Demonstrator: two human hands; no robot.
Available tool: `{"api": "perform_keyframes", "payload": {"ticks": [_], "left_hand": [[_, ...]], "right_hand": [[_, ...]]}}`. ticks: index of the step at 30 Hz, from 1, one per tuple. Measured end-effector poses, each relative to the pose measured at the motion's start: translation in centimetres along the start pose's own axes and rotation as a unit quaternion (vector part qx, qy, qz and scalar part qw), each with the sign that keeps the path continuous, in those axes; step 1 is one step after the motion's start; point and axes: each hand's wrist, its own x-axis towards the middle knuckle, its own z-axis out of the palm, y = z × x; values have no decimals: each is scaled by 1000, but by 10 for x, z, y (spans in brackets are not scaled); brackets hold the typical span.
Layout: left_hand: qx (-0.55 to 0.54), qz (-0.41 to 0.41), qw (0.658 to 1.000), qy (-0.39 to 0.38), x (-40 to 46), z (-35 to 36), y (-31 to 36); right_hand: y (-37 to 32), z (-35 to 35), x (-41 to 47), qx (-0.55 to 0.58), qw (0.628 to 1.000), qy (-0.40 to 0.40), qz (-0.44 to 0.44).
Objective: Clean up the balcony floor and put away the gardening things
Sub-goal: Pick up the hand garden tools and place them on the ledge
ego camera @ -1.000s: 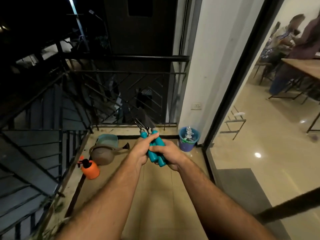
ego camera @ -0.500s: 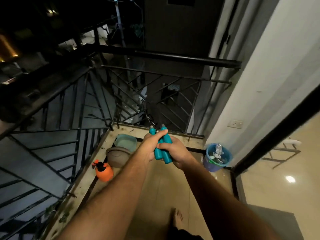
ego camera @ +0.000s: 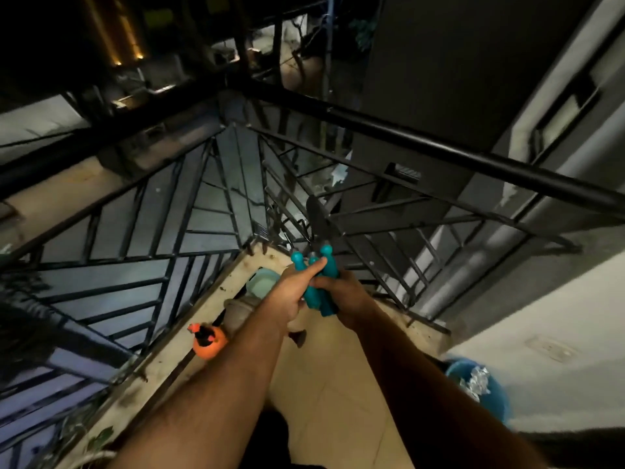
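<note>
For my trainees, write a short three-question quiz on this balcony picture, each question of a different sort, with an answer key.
1. True or false: both the left hand and the right hand grip the teal-handled garden tools.
2. Multiple choice: the orange spray bottle stands
A) inside the blue bucket
B) on the floor by the railing, beside the left forearm
C) in the right hand
3. Fill in: the crumpled shiny scrap lies in the blue ____.

Key: 1 true; 2 B; 3 bucket.
</note>
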Motion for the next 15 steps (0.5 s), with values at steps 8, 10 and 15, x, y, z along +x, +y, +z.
{"api": "perform_keyframes", "payload": {"ticks": [8,10,15], "left_hand": [[-60,-13,998,9,137,-35,80],[-62,-24,998,2,158,-44,97],[-56,-80,995,4,215,-63,128]], "right_hand": [[-35,14,170,7,998,-31,49],[-44,18,199,9,997,-36,69],[-53,24,269,18,990,-32,137]]}}
